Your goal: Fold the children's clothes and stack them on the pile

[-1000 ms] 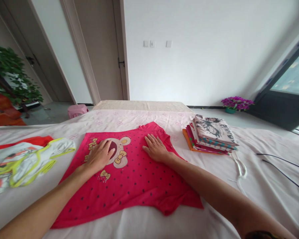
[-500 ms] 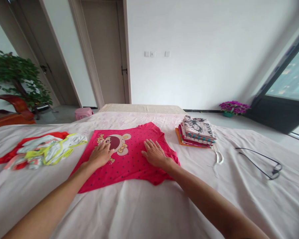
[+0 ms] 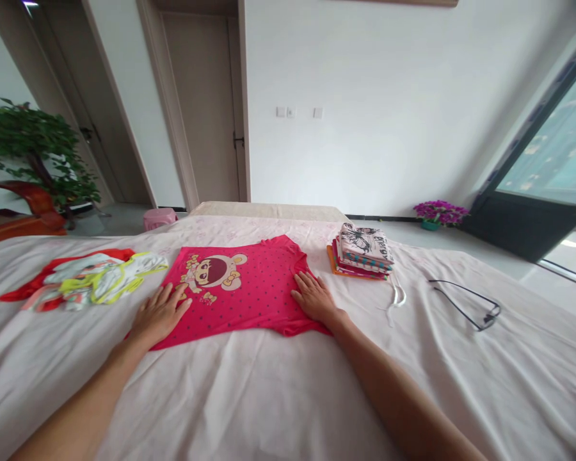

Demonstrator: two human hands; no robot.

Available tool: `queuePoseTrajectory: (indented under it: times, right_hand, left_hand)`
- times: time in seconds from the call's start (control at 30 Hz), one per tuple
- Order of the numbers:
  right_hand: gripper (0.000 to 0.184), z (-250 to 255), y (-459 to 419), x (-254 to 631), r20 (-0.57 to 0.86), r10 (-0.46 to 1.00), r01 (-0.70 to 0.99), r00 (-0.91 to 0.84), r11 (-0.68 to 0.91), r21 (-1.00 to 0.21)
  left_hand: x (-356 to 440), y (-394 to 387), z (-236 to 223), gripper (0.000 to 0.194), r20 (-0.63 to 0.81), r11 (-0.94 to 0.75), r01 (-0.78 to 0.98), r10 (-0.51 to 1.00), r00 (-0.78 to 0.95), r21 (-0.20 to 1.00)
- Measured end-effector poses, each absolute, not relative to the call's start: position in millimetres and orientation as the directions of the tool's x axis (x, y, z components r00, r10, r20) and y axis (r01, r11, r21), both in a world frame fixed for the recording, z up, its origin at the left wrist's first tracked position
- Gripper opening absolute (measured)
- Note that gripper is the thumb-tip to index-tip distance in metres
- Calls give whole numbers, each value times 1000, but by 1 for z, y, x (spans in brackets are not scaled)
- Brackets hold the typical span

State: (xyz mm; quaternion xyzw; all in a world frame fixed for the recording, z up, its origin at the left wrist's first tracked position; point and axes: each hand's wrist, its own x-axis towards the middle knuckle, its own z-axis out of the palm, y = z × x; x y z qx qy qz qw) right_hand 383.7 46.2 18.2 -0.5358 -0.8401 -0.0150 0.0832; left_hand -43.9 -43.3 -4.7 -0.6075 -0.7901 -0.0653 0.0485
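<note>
A pink-red T-shirt (image 3: 249, 294) with dark dots and a printed cartoon girl lies spread flat on the pale sheet (image 3: 249, 397), its hem to the left and its neck and sleeves to the right. Near the hem's front corner my left hand (image 3: 160, 314) rests on the cloth, fingers spread. My right hand (image 3: 317, 298) lies flat by the neck end, fingers stretched out over the shirt's edge. Neither hand grips the fabric.
To the right sits a stack of folded clothes (image 3: 362, 250) with white cords (image 3: 398, 294) trailing from it. Farther right lie black-framed glasses (image 3: 475, 304). Rumpled red, white and yellow-edged clothes (image 3: 96, 275) are at the left. A pink stool (image 3: 159, 219) stands beyond.
My left hand has slid from the cartoon print toward the hem's front corner. My right hand has moved right to the neck end. The camera view has pulled back and tilted up.
</note>
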Motion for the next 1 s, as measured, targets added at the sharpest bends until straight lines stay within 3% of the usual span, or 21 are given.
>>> queuePoseTrajectory:
  times: [0.4,0.6,0.83,1.0]
  right_hand:
    - [57,17,48,389,153,916,910,-371,391,-138]
    - [53,22,47,400,170,949,944,-266,292,-153]
    - [41,34,46,414,309,951,981,-8,67,-181]
    - [44,34,46,415,260,966,981,-10,60,-185]
  left_hand:
    - [-41,-47,3,64,149,265,958,949,-279,106]
    - [-39,-48,7,63,134,267,957,950,-280,110]
    - [-44,-45,1,63,159,250,963,951,-264,102]
    - [-44,-44,0,62,179,240,967,951,-252,84]
